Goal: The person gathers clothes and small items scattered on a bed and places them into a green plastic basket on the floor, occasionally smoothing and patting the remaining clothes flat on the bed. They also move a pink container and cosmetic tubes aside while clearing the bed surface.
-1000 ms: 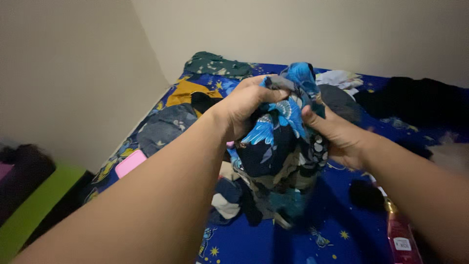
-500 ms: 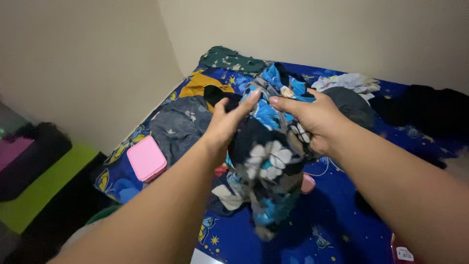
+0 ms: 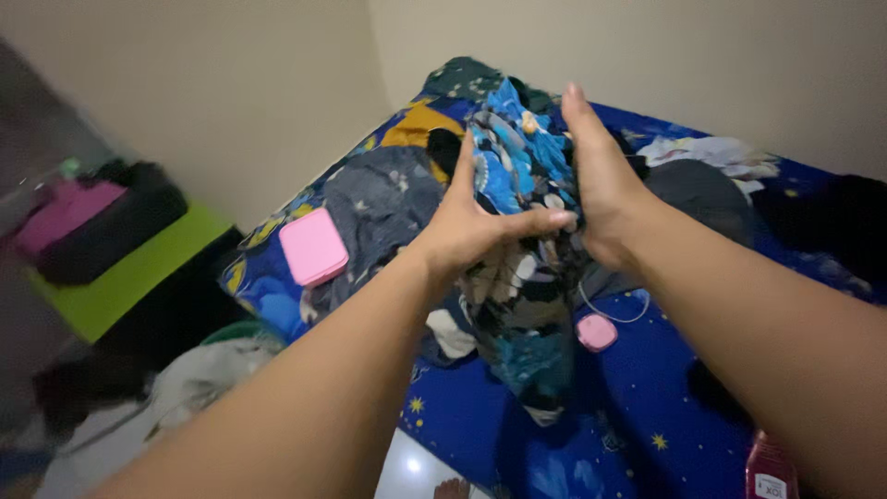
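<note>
My left hand (image 3: 473, 229) and my right hand (image 3: 599, 176) press a blue floral patterned garment (image 3: 522, 268) between them above the bed. The left thumb lies across the cloth's front. The right palm is flat against its right side with fingers pointing up. The lower end of the garment hangs down toward the blue starred bedsheet (image 3: 637, 407).
A pink flat case (image 3: 313, 246) lies on a grey garment (image 3: 383, 203) at the bed's left. A small pink item (image 3: 596, 332) with a thin cord lies on the sheet. Clothes pile at the back, white ones (image 3: 707, 152) and dark ones (image 3: 832, 217). A green mat (image 3: 129, 277) is on the floor.
My view has swung left and down. Both hands have shifted on the garment, the right one now flat and upright against it, the left thumb across it.
</note>
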